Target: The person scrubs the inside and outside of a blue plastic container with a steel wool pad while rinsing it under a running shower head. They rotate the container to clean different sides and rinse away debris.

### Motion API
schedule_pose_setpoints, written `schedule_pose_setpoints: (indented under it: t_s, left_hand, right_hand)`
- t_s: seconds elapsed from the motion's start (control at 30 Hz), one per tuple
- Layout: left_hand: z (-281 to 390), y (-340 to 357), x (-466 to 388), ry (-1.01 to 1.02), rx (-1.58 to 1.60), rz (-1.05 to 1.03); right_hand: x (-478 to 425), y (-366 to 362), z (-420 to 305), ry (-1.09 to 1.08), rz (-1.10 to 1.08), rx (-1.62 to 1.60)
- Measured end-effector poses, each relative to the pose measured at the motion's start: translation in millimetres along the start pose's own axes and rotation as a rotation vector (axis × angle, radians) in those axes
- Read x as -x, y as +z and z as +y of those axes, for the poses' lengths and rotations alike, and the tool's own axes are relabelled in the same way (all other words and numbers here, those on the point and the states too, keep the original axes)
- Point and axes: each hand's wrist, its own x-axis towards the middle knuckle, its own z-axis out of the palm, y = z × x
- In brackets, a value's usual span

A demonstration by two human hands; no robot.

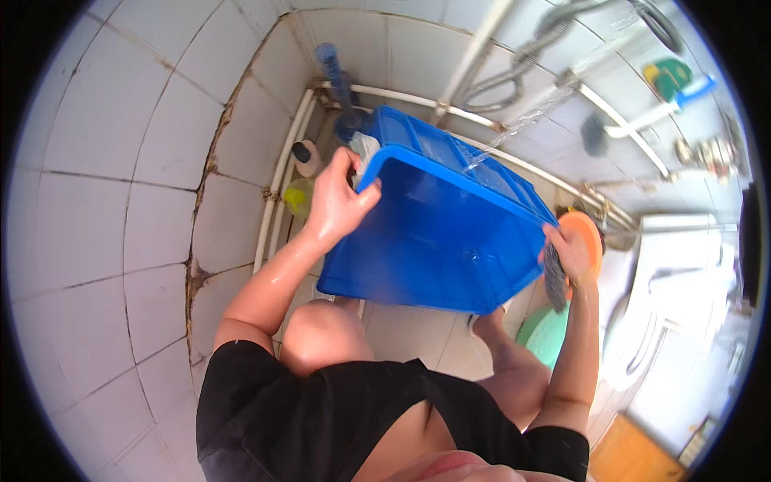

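Observation:
A large blue plastic crate [446,241] is tilted before me, its smooth inside facing me. My left hand [334,199] grips its upper left corner, thumb inside the rim, with a crumpled white cloth [364,147] pinned against the outside. My right hand [569,253] is closed around the right end of the rim. Beside that hand hangs a dark grey cloth [555,280]; whether the fingers hold it I cannot tell. From the upper right, a stream of water [518,129] strikes the crate's ribbed outer side.
White pipes [397,96] run along the tiled walls. A blue-handled brush [337,72], a capped bottle [306,158] and a yellow-green container [297,197] stand left. At right are an orange basin [583,235], a green basin [548,334] and a white appliance [668,271]. A grey hose [530,54] hangs above.

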Motion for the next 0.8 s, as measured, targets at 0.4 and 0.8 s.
schedule_pose_setpoints:
  t_s: [0.4,0.8]
  left_hand:
    - [107.7,-5.9,5.0,0.342,-0.191,-0.266]
    - [165.9,40.2,-9.3,0.813,-0.251,-0.345]
  right_hand:
    - [70.4,73.8,-90.4,-0.344,0.274,1.068]
    - [130.6,81.0,-46.1,-0.183,0.350,0.929]
